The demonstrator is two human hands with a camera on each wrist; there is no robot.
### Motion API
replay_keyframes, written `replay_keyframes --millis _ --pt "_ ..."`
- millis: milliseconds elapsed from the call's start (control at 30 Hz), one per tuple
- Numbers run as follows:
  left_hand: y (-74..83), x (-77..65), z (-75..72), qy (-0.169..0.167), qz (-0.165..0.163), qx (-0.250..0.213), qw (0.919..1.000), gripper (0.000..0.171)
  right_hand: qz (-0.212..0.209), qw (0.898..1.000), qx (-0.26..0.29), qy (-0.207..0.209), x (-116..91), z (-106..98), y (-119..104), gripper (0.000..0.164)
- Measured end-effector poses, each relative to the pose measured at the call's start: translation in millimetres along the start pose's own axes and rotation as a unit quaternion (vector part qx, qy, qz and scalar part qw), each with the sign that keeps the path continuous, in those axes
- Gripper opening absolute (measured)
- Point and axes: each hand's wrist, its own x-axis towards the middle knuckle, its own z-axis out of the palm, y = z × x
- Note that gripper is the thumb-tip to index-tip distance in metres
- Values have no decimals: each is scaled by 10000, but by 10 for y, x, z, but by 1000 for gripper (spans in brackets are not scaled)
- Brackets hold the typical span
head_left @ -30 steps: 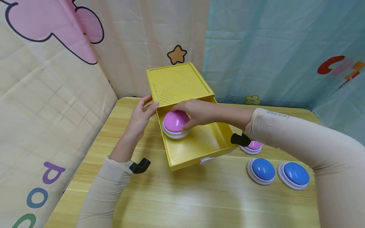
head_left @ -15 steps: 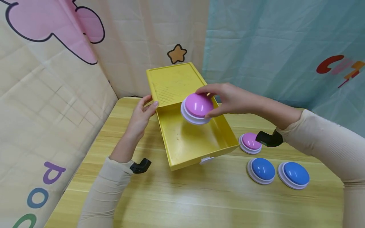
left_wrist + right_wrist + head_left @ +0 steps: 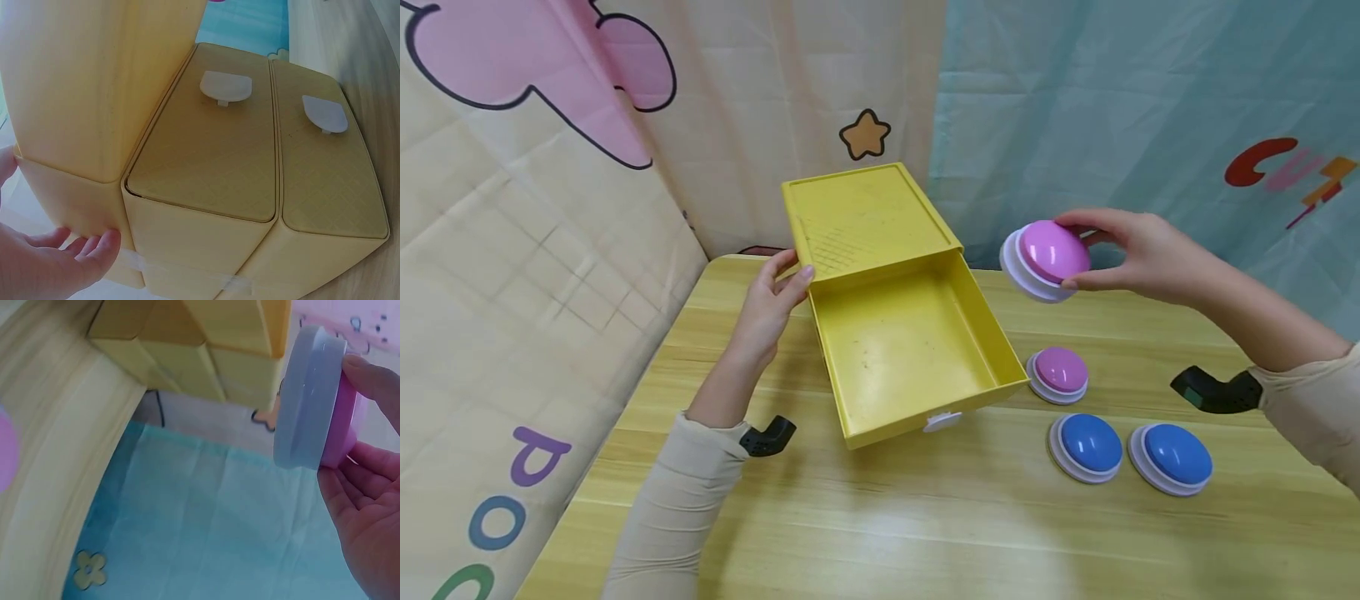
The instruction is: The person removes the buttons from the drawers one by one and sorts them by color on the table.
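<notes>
My right hand (image 3: 1157, 254) pinches a pink push button (image 3: 1051, 250) with a white base, thumb and fingers on its rim, in the air at the right of the yellow drawer unit (image 3: 868, 212). In the right wrist view the button's white base (image 3: 306, 400) faces away from the palm. The unit's top drawer (image 3: 902, 333) stands pulled out, with nothing inside it and a white handle (image 3: 942, 421) on its front. At the unit's left front corner, my left hand (image 3: 763, 312) rests with its fingers against the side wall, as the left wrist view shows.
Another pink button (image 3: 1060, 370) and two blue buttons, one nearer (image 3: 1090, 443) and one farther right (image 3: 1176, 454), lie on the wooden table (image 3: 880, 517). Two closed lower drawers (image 3: 206, 137) show in the left wrist view. A printed curtain (image 3: 1075, 125) hangs behind the table.
The right hand has lifted the pink button out of the drawer and carried it right, past the unit's edge. The left hand has stayed at the unit's side.
</notes>
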Motion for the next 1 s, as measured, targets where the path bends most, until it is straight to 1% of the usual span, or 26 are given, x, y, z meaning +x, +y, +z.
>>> replay_keyframes --millis 167,300,467,600,700,867,1000 --pt "-3 0 -6 46 -1 -19 10000 57 759 9968 173 200 -263 8 311 66" --pt "-3 -3 -13 70 -9 -30 10000 58 1225 9920 158 268 -446 57 551 66" --pt "0 -14 -15 84 10 -44 10000 58 1626 9861 219 265 -663 144 860 65" --pt "2 -17 -11 57 18 -42 10000 59 1749 9837 312 271 -833 260 1091 63" --pt "6 -14 -10 50 16 -35 10000 59 1819 9828 274 184 -950 380 1257 65" --pt "5 -12 -8 59 12 -28 10000 58 2069 9777 286 -241 -1123 604 1500 72" --pt "3 -13 -8 59 -4 -71 10000 58 2273 9720 327 -505 -1227 773 1631 74"
